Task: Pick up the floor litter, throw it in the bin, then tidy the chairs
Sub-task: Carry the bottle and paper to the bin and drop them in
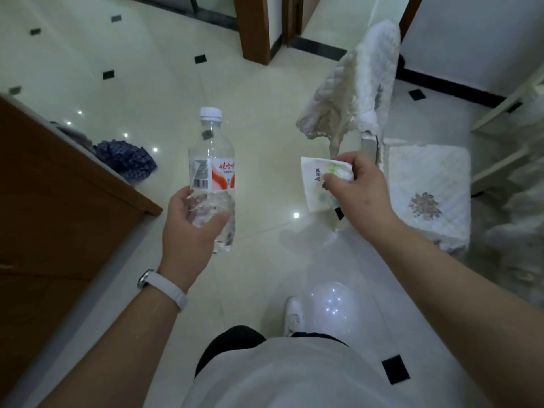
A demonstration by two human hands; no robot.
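Observation:
My left hand grips the lower part of a clear plastic bottle with a white cap and a red and white label, held upright above the floor. To its right, my right hand pinches a white crumpled wrapper with printed marks. A chair with a white quilted seat cover and a lacy back cover stands just right of my right hand, facing right. No bin is in view.
A brown wooden cabinet fills the left side. A dark blue cloth lies on the glossy tiled floor beside it. A wooden door frame stands ahead. A second white chair is at the far right.

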